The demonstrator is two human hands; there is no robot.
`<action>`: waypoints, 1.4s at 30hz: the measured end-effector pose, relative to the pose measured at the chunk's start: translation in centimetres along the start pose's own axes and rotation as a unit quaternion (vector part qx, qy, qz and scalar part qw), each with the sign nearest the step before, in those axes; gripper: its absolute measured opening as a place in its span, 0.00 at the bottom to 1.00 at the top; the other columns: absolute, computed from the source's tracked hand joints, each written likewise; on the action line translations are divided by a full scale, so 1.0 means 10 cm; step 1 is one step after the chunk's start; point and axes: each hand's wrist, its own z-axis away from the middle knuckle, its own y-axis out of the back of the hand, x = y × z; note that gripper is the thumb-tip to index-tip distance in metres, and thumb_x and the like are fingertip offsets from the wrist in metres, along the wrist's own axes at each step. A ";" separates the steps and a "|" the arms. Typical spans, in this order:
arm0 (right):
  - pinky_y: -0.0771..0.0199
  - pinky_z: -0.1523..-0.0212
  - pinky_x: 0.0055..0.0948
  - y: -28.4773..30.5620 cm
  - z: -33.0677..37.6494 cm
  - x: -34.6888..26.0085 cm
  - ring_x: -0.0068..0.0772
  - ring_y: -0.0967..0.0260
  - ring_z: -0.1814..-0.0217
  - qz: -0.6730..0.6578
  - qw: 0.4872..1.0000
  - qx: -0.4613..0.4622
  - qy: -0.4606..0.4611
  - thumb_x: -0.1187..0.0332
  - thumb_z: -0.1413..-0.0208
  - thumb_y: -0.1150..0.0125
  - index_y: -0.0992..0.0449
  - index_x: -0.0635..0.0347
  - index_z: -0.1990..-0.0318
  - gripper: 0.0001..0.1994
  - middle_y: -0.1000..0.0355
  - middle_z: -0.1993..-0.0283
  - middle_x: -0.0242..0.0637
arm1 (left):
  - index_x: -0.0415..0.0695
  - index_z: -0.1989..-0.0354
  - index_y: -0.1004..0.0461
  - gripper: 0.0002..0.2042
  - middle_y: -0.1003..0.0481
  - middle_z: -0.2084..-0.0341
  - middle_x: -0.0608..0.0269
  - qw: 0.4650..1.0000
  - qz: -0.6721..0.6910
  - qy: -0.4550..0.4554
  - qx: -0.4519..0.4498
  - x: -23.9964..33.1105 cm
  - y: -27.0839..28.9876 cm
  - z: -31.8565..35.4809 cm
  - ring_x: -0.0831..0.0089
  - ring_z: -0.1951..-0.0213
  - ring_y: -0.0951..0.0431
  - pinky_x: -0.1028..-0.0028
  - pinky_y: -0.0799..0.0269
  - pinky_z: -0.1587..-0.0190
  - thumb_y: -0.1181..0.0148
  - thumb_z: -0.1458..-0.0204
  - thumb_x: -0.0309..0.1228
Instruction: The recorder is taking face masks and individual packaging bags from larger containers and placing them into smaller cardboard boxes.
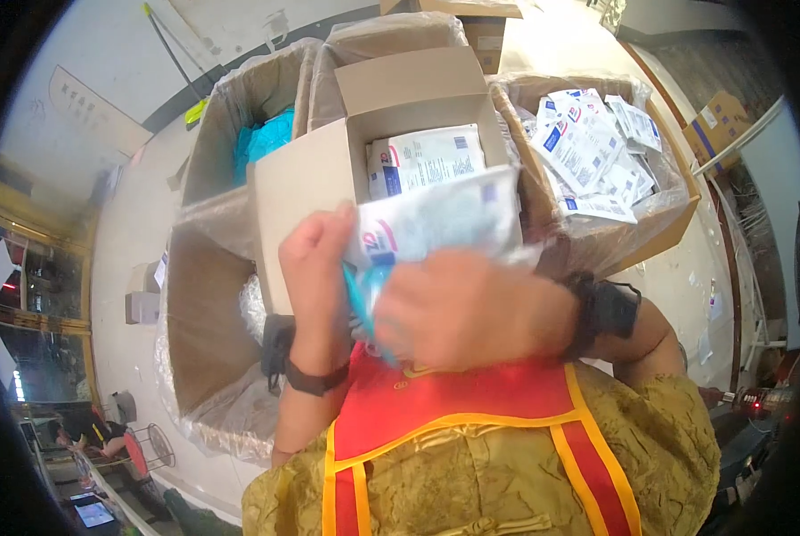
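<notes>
In front of my chest, a white printed packet (453, 213) is held up, slightly smeared by motion. My left hand (315, 268) is closed on its left edge, thumb uppermost. Below the packet, my right hand (476, 308) is blurred, with curled fingers against a bright blue plastic piece (357, 299). Whether that blue piece sits inside the white packet or beside it I cannot tell. Just beyond, an open cardboard carton (301, 205) has its flaps spread and contains similar white packets (435, 156).
Right of the carton, a plastic-lined box (663, 219) is heaped with white packets (587, 147). At the left stand a lined box with blue packets (261, 147) and another large lined box (208, 313). A second person's arm (96, 438) shows at far left.
</notes>
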 end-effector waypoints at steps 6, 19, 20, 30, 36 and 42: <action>0.33 0.67 0.26 0.22 0.09 -0.25 0.29 0.34 0.64 -0.147 0.983 0.014 0.109 0.66 0.57 0.44 0.30 0.56 0.72 0.06 0.36 0.71 0.30 | 0.39 0.75 0.25 0.10 0.29 0.77 0.75 0.999 -0.011 0.012 0.029 -0.24 0.33 -0.36 0.86 0.73 0.33 0.81 0.39 0.70 0.41 0.43 0.31; 0.32 0.59 0.37 -0.08 -0.04 0.61 0.45 0.34 0.58 -0.134 0.988 0.061 -0.045 0.70 0.50 0.40 0.28 0.59 0.68 0.05 0.34 0.64 0.41 | 0.37 0.65 0.20 0.05 0.21 0.73 0.62 0.947 -0.213 -0.210 -0.116 0.25 0.07 0.26 0.80 0.70 0.24 0.79 0.30 0.66 0.41 0.45 0.24; 0.32 0.59 0.37 -0.18 -0.01 0.60 0.45 0.34 0.58 -0.141 0.987 0.055 -0.046 0.70 0.51 0.40 0.28 0.59 0.68 0.05 0.34 0.65 0.40 | 0.37 0.65 0.20 0.05 0.21 0.73 0.62 0.945 -0.230 -0.205 -0.104 0.24 0.05 0.27 0.79 0.70 0.23 0.79 0.30 0.66 0.40 0.45 0.25; 0.33 0.65 0.34 0.01 -0.03 0.07 0.34 0.34 0.63 -0.079 0.996 -0.001 0.032 0.67 0.55 0.44 0.30 0.54 0.72 0.04 0.35 0.70 0.33 | 0.42 0.72 0.26 0.09 0.27 0.79 0.71 0.999 0.046 0.010 0.017 -0.15 0.19 -0.14 0.84 0.79 0.32 0.82 0.38 0.75 0.42 0.42 0.33; 0.33 0.66 0.31 0.31 0.05 -0.01 0.34 0.36 0.63 -0.150 0.988 -0.027 0.010 0.69 0.56 0.44 0.31 0.54 0.73 0.03 0.38 0.70 0.32 | 0.40 0.65 0.25 0.06 0.25 0.76 0.68 0.996 -0.071 -0.050 0.033 -0.55 0.74 -0.48 0.85 0.78 0.32 0.83 0.37 0.74 0.40 0.44 0.29; 0.32 0.61 0.35 0.13 0.13 0.35 0.41 0.35 0.60 -0.091 0.985 0.141 -0.044 0.72 0.56 0.42 0.31 0.58 0.71 0.04 0.37 0.69 0.35 | 0.41 0.49 0.26 0.21 0.22 0.63 0.67 0.859 -0.415 -0.299 -0.029 0.17 0.53 -0.02 0.85 0.75 0.35 0.82 0.40 0.73 0.34 0.55 0.25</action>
